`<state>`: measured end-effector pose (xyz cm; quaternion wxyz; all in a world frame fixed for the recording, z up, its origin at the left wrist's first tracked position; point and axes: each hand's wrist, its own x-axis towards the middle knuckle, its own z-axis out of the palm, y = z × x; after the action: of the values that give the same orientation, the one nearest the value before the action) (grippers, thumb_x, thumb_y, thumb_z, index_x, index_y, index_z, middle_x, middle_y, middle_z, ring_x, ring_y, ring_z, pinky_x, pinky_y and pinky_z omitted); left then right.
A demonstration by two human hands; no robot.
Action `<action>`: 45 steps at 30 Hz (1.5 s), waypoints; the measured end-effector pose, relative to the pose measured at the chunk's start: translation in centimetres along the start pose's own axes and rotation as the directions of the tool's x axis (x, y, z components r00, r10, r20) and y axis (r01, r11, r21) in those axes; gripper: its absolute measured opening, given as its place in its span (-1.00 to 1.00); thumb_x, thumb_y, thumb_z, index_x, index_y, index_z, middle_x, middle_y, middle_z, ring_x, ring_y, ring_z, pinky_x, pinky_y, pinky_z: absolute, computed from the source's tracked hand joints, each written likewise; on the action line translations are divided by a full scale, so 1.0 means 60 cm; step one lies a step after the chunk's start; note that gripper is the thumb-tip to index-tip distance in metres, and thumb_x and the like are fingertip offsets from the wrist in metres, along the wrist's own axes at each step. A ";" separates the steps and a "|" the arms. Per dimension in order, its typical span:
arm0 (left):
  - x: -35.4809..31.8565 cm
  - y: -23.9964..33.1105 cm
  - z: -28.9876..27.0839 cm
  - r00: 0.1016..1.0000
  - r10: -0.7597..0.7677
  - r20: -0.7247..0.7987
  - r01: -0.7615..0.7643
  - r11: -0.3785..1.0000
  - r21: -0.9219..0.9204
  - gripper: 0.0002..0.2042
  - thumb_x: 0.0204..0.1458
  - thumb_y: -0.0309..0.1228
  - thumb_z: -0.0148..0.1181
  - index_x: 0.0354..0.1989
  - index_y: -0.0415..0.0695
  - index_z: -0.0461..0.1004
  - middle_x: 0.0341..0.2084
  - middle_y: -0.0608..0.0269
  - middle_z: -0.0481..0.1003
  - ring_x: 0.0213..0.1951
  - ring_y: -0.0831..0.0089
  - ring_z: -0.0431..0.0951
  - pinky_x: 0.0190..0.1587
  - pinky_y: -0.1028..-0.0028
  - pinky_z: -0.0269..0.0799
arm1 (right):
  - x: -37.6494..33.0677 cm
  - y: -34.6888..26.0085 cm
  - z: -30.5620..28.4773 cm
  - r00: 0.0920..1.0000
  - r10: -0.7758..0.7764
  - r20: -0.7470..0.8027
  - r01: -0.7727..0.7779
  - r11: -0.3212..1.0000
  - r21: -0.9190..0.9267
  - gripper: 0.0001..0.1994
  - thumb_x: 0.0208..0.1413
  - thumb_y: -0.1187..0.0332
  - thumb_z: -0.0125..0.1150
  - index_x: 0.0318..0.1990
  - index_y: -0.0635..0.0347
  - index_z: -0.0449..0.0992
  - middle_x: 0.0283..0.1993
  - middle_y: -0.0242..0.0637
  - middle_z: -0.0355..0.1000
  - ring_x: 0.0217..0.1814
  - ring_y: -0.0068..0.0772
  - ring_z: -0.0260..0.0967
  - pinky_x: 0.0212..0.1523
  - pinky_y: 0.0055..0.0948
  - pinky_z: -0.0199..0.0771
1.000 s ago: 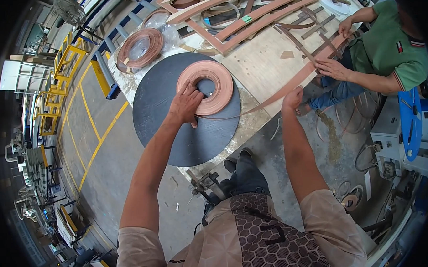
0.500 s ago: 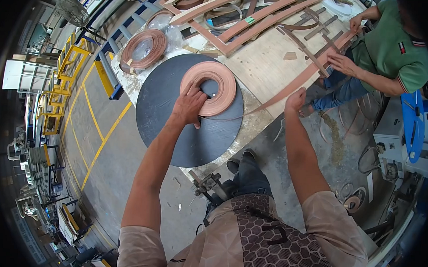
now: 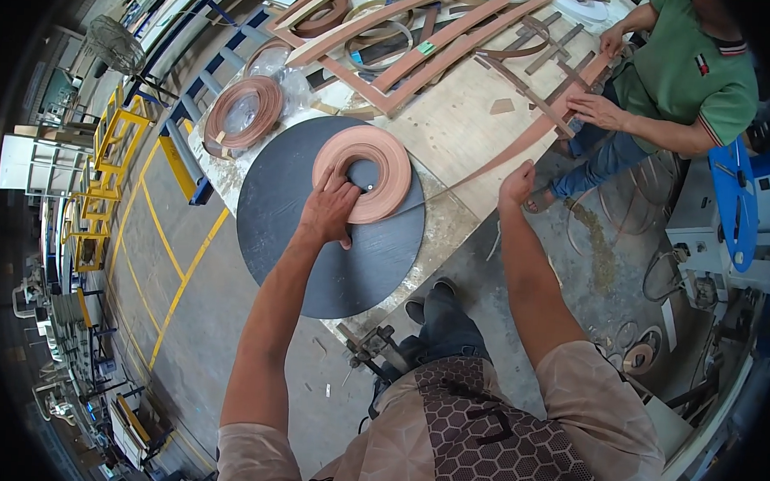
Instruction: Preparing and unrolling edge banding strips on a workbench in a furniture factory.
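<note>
Presently | coil (image 3: pixel 392 165), centre frame: lying on black disc (image 3: pixel 358 269); our left hand (image 3: pixel 329 208) is resting on it, fingers loosely spread, likely steadying it | strip (image 3: pixel 537 136), upper right: our right hand (image 3: pixel 516 182) is sitting just beside, fingers curled, grip we cannot tell

Wooden frames (image 3: pixel 463 31) are crowding the upper centre; right of centre, a strip (image 3: pixel 537 134) is barring the way; lower left of centre, the disc (image 3: pixel 366 270) is offering room.
</note>
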<state>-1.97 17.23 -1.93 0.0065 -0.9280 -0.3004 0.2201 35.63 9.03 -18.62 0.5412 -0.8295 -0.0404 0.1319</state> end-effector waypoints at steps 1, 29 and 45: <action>0.000 0.000 -0.001 1.000 -0.004 0.004 0.004 1.000 -0.001 0.04 -0.65 0.03 0.69 0.19 -0.04 0.37 0.08 0.36 0.47 0.34 0.37 0.31 0.62 0.10 -0.35 | -0.002 0.000 0.001 1.000 0.000 0.004 0.000 1.000 0.015 -0.34 0.41 -0.12 -0.33 0.20 0.32 0.45 0.23 0.21 0.42 0.28 0.33 0.30 0.26 -0.02 0.26; 0.005 -0.001 0.003 1.000 0.005 -0.016 -0.005 1.000 -0.024 0.00 -0.63 0.02 0.69 0.15 -0.04 0.38 0.06 0.33 0.46 0.34 0.34 0.30 0.62 0.11 -0.36 | 0.003 -0.002 -0.004 1.000 0.002 0.004 -0.002 0.999 0.047 -0.33 0.38 -0.13 -0.31 0.22 0.30 0.45 0.27 0.20 0.40 0.31 0.32 0.28 0.29 -0.04 0.24; -0.008 0.005 0.010 1.000 0.012 -0.022 -0.012 1.000 0.002 -0.03 -0.65 0.00 0.69 0.10 -0.06 0.39 0.08 0.27 0.46 0.39 0.20 0.25 0.60 0.09 -0.31 | -0.006 0.035 0.006 1.000 0.016 0.017 -0.017 0.999 0.042 -0.39 0.45 -0.10 -0.24 0.22 0.29 0.45 0.23 0.18 0.44 0.25 0.26 0.34 0.26 -0.07 0.30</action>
<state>-2.39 16.64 -2.32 0.0093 -0.9323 -0.2944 0.2101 35.04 8.44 -20.59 0.5570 -0.8171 -0.0354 0.1443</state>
